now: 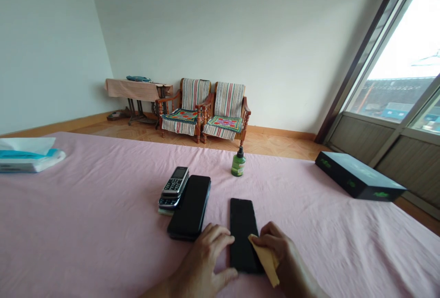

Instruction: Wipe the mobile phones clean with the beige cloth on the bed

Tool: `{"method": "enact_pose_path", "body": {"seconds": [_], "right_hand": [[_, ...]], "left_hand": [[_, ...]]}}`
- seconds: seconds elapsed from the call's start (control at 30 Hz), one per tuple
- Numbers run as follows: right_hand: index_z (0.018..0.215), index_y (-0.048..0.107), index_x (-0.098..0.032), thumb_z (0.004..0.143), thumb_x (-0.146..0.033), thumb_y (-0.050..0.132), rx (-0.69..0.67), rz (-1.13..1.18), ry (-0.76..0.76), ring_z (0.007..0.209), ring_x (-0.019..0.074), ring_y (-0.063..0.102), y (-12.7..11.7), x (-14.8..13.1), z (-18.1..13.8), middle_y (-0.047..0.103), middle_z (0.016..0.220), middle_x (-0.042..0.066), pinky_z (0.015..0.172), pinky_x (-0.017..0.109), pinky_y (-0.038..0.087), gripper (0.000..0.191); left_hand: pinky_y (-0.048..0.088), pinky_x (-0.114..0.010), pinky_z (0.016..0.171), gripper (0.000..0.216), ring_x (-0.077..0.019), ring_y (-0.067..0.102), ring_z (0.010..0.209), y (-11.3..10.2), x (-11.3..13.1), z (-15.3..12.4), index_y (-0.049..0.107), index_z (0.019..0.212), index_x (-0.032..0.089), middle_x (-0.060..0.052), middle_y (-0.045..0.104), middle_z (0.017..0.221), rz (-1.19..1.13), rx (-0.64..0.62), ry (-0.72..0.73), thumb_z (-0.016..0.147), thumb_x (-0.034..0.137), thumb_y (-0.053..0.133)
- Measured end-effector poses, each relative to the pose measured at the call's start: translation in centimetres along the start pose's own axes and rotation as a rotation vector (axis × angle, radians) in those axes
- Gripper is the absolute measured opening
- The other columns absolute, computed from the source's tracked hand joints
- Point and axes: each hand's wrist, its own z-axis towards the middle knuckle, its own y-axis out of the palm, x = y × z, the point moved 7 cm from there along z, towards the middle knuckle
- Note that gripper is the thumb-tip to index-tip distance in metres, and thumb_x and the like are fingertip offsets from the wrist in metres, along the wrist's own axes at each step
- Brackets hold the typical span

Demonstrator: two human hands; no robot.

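A black smartphone (pixel 242 229) lies flat, screen up, on the pink cloth in front of me. My left hand (pixel 208 256) rests at its left side, fingers bent and apart, fingertips at the long edge and thumb near the lower left corner. At the phone's right edge, my right hand (pixel 283 256) is closed on a yellow cloth (pixel 266 257), part of which hangs below the fingers. Left of the phone lies another, thicker black smartphone (pixel 192 206). Beside that one, an old silver keypad phone (pixel 176 181) sits on top of other phones (pixel 169 202).
A green spray bottle (pixel 238 164) stands beyond the phones. On the right lies a black box (pixel 359 179); on the far left, a tissue pack (pixel 34 158). The pink cloth (pixel 103 224) covers the surface. Two wooden chairs (pixel 223 124) and a covered table (pixel 134 91) stand behind.
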Motion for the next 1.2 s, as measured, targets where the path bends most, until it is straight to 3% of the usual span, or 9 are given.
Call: {"method": "enact_pose_path", "body": {"seconds": [0.17, 0.3, 0.43, 0.53, 0.7, 0.83, 1.03, 1.2], "right_hand": [[0.072, 0.071, -0.021, 0.085, -0.029, 0.054, -0.057, -0.076, -0.110, 0.066, 0.0163, 0.057, 0.2, -0.7, -1.8, 0.056, 0.074, 0.005, 0.057, 0.025, 0.041, 0.023], [0.069, 0.072, -0.021, 0.079, -0.024, 0.057, -0.145, -0.040, -0.052, 0.063, 0.0157, 0.058, 0.1, -1.3, -1.5, 0.058, 0.071, 0.005, 0.054, 0.025, 0.040, 0.018], [0.079, 0.074, -0.020, 0.066, -0.014, 0.062, -0.105, 0.078, -0.039, 0.068, 0.0176, 0.061, -0.8, -2.3, 1.1, 0.061, 0.078, 0.006, 0.057, 0.026, 0.043, 0.018], [0.079, 0.073, -0.018, 0.067, -0.013, 0.059, 0.006, 0.106, -0.032, 0.068, 0.0175, 0.062, -1.1, -1.5, 4.1, 0.062, 0.077, 0.005, 0.060, 0.027, 0.045, 0.019], [0.082, 0.073, -0.016, 0.066, -0.010, 0.060, 0.091, 0.016, -0.106, 0.072, 0.0179, 0.062, 0.2, 0.8, 8.3, 0.063, 0.079, 0.006, 0.064, 0.027, 0.047, 0.022], [0.082, 0.073, -0.015, 0.063, -0.003, 0.055, 0.092, -0.030, -0.145, 0.069, 0.0179, 0.060, 1.3, 1.5, 9.9, 0.061, 0.077, 0.005, 0.062, 0.027, 0.044, 0.029], [0.085, 0.074, -0.017, 0.068, 0.001, 0.046, 0.078, -0.051, -0.189, 0.079, 0.0188, 0.057, 1.9, 1.0, 8.6, 0.060, 0.078, 0.006, 0.069, 0.029, 0.043, 0.037], [0.078, 0.072, -0.017, 0.076, -0.006, 0.051, 0.034, -0.077, -0.198, 0.078, 0.0186, 0.056, 2.0, -0.6, 6.0, 0.059, 0.079, 0.006, 0.067, 0.028, 0.041, 0.024]], "left_hand": [[0.040, -0.037, 0.098, 0.050, -0.0224, 0.052, 0.105, 0.0, -0.1, -0.1, 0.063, 0.108, 0.019, -0.005, 0.060, 0.108, -0.004, 0.014, 0.015, 0.063, 0.004, 0.077], [0.041, -0.034, 0.097, 0.051, -0.0215, 0.052, 0.104, 0.0, -0.1, -0.2, 0.063, 0.108, 0.018, -0.004, 0.060, 0.108, 0.001, 0.003, 0.020, 0.062, 0.003, 0.078], [0.041, -0.034, 0.096, 0.050, -0.0222, 0.052, 0.104, 0.1, 0.0, -0.1, 0.063, 0.110, 0.017, -0.005, 0.060, 0.107, 0.017, -0.009, 0.013, 0.064, 0.007, 0.078], [0.042, -0.036, 0.096, 0.049, -0.0241, 0.051, 0.104, 0.4, 0.0, 0.0, 0.063, 0.112, 0.016, -0.007, 0.060, 0.107, 0.065, -0.013, -0.008, 0.066, 0.010, 0.077], [0.041, -0.040, 0.097, 0.049, -0.0275, 0.050, 0.105, 1.0, -0.6, 0.5, 0.062, 0.117, 0.013, -0.010, 0.059, 0.108, 0.169, -0.022, -0.047, 0.070, 0.014, 0.075], [0.041, -0.042, 0.097, 0.051, -0.0283, 0.050, 0.104, 1.2, -1.1, 0.9, 0.059, 0.120, 0.013, -0.011, 0.059, 0.109, 0.198, 0.005, -0.050, 0.071, 0.014, 0.072], [0.041, -0.042, 0.099, 0.049, -0.0274, 0.050, 0.106, 1.3, -1.3, 0.7, 0.059, 0.121, 0.012, -0.010, 0.058, 0.109, 0.213, 0.016, -0.064, 0.073, 0.014, 0.070], [0.041, -0.038, 0.098, 0.048, -0.0250, 0.051, 0.106, 1.0, -1.3, 0.7, 0.060, 0.118, 0.016, -0.007, 0.058, 0.108, 0.162, 0.052, -0.053, 0.071, 0.012, 0.070]]}}
